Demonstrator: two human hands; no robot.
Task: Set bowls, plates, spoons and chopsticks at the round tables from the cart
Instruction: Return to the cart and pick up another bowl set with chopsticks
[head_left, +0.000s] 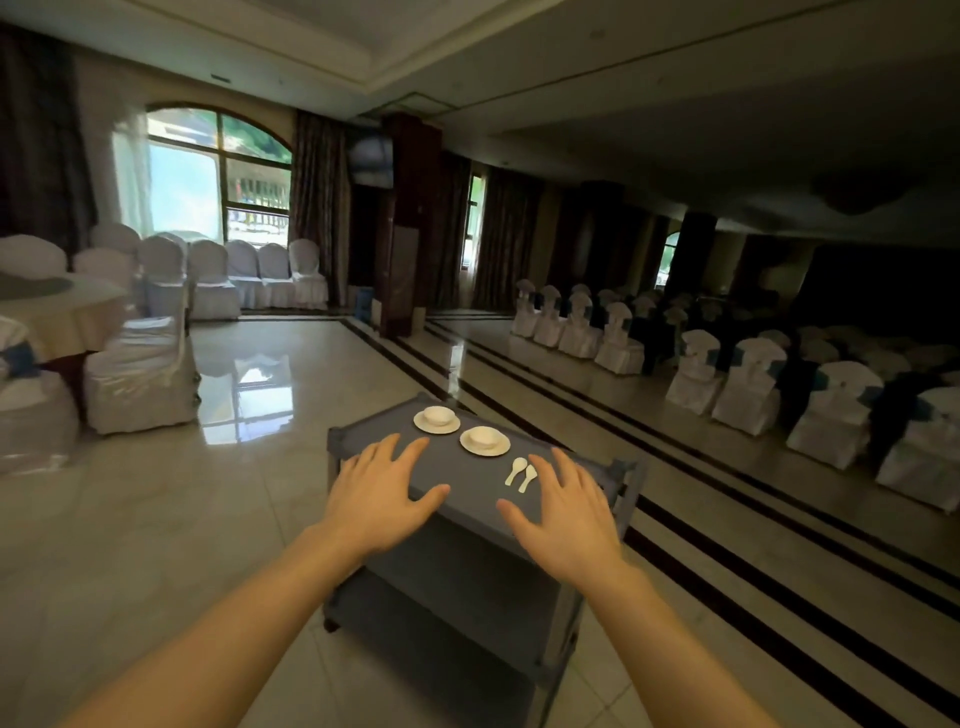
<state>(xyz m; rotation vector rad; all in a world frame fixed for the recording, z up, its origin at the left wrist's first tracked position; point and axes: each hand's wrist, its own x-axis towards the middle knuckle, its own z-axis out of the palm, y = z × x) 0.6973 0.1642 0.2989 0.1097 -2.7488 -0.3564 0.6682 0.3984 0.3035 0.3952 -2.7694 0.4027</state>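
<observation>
A grey cart (363, 441) stands on the floor right in front of me. On its top shelf sit two white bowls, each on a white plate: one at the far end (437, 417), one nearer (484, 440). Two white spoons (521, 474) lie side by side to the right of the nearer plate. My left hand (382, 493) rests flat on the near left of the shelf, fingers spread. My right hand (566, 506) lies flat on the near right, just beside the spoons. Neither hand holds anything. I see no chopsticks.
A round table (62, 312) with a cream cloth and a turntable stands at the far left, ringed by white-covered chairs (140, 364). Rows of covered chairs (743, 384) fill the dark right side. Glossy tiled floor lies ahead, with a pillar (410, 228) beyond.
</observation>
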